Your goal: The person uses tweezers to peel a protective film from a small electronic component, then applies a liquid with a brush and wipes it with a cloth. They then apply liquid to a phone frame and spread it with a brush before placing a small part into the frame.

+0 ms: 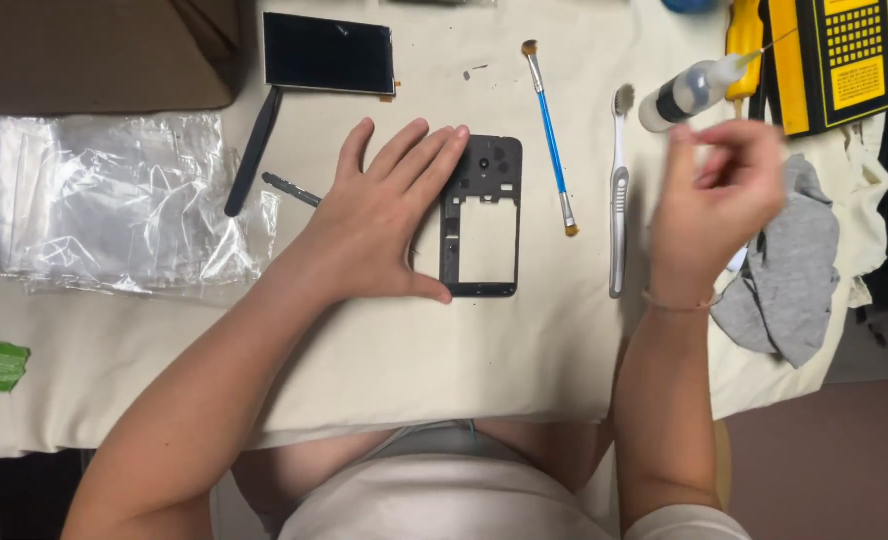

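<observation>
A black phone middle frame [484, 215] lies flat on the cream cloth [414, 350]. My left hand [384, 215] rests flat beside it, fingertips and thumb touching its left edge. My right hand [714, 195] is raised above the table on the right, blurred, its fingers curled; whether it holds anything is unclear. A small clear squeeze bottle [689, 92] with a thin nozzle lies just above that hand.
A blue-handled brush [551, 140] and a grey toothbrush [619, 195] lie right of the frame. A dark phone screen [329, 52], black tweezers [254, 150], a small screwdriver [289, 188], clear plastic bags [114, 200], a grey rag [789, 270] and a yellow-black box [834, 60] surround them.
</observation>
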